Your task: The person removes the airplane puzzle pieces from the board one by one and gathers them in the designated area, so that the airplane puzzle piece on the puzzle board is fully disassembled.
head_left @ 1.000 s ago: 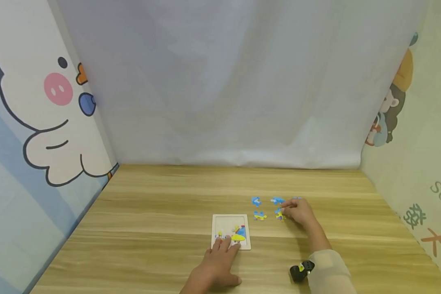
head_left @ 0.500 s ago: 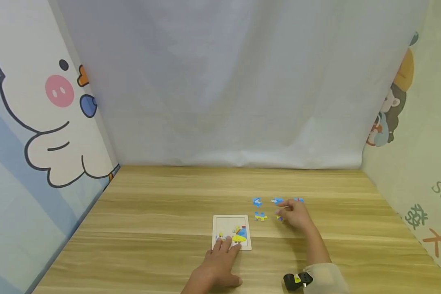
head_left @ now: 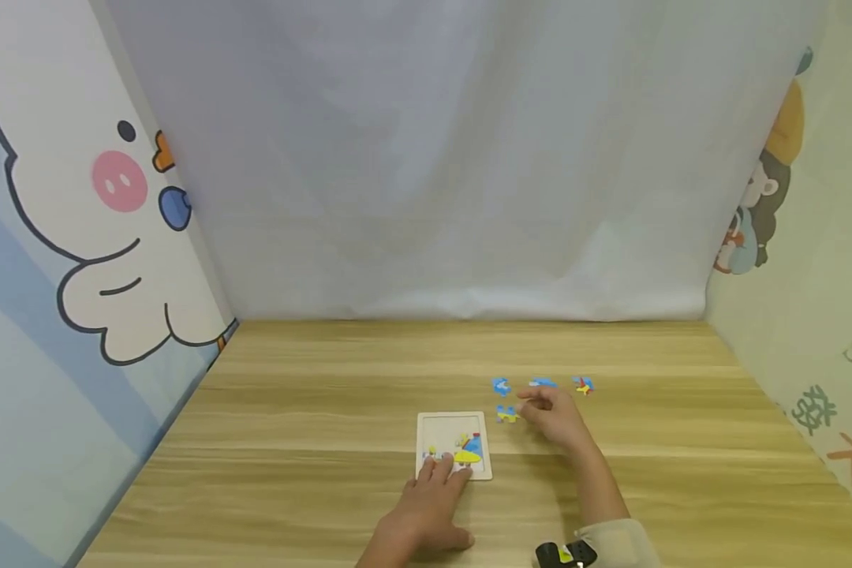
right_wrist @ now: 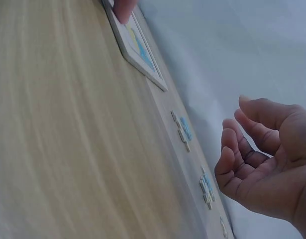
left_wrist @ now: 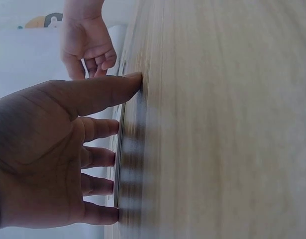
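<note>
A square wooden puzzle tray point(head_left: 420, 442) lies on the table, with picture pieces point(head_left: 467, 456) fitted along its lower and right part. My left hand point(head_left: 429, 509) rests its straight fingertips on the tray's near edge, and its thumb touches the table in the left wrist view. Over the loose puzzle pieces hovers my right hand point(head_left: 557, 420), fingers loosely bent. The right wrist view shows nothing between its thumb and fingers point(right_wrist: 230, 139). Nearest to it is a blue-and-yellow puzzle piece point(head_left: 506, 414). The hand may hide another piece beneath it.
Behind the right hand lie a blue puzzle piece point(head_left: 500, 386), another blue piece point(head_left: 543, 383) and a blue, red and yellow piece point(head_left: 584, 385). A grey-white backdrop point(head_left: 426, 197) closes off the table's far edge. Printed panels stand at both sides.
My right hand has moved left across the loose pieces, uncovering the multicoloured piece at the right. My left hand stays on the tray. The head view has shifted slightly.
</note>
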Demonstrator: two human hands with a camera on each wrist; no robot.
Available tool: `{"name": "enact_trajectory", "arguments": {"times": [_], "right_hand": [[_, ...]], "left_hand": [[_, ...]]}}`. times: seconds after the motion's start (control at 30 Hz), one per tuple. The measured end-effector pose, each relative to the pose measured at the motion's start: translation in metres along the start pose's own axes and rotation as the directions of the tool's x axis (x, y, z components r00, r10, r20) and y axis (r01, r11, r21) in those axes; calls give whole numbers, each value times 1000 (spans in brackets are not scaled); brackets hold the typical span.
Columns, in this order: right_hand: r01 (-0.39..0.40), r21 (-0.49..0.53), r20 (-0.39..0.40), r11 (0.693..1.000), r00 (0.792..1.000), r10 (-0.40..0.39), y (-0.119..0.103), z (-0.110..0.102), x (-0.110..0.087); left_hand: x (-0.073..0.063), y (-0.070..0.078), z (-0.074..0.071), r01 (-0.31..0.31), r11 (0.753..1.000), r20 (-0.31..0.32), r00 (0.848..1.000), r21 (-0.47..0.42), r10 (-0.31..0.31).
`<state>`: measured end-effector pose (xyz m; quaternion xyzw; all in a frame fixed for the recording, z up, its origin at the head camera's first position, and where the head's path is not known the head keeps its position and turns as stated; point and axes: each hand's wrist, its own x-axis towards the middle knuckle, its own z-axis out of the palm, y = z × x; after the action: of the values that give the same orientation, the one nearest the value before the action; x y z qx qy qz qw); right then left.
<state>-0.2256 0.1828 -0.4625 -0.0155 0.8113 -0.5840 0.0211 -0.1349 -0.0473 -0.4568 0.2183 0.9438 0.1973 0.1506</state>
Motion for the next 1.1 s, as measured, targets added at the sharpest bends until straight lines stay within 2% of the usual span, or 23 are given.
{"name": "enact_trajectory", "arguments": {"times": [0.2,0.3,0.43,0.57,0.7,0.93,1.1], "right_hand": [[11,14,66,1000,998,-12,0,12,-6],[25,18,126,1000,992,-27,3,19,-8],[47,25,233,999,971,-52,6,28,-8],[88,-22,297,996,952,-78,6,35,-7],[135,-83,336,987,937,-100,1,39,-5],[180,-217,366,959,926,-91,-3,40,-2],[202,-236,381,950,919,-101,-2,41,1]], "left_hand": [[0,1,5,11,1000,8,1000,-2,-11],[-1,1,6,11,1000,13,1000,-20,-11],[0,1,8,8,1000,18,1000,-17,-8],[0,2,7,-10,1000,1,1000,3,10],[1,1,6,-20,999,-24,999,31,21],[1,1,4,-19,999,-29,999,36,20],[3,2,2,-13,999,-31,999,43,14]]}}
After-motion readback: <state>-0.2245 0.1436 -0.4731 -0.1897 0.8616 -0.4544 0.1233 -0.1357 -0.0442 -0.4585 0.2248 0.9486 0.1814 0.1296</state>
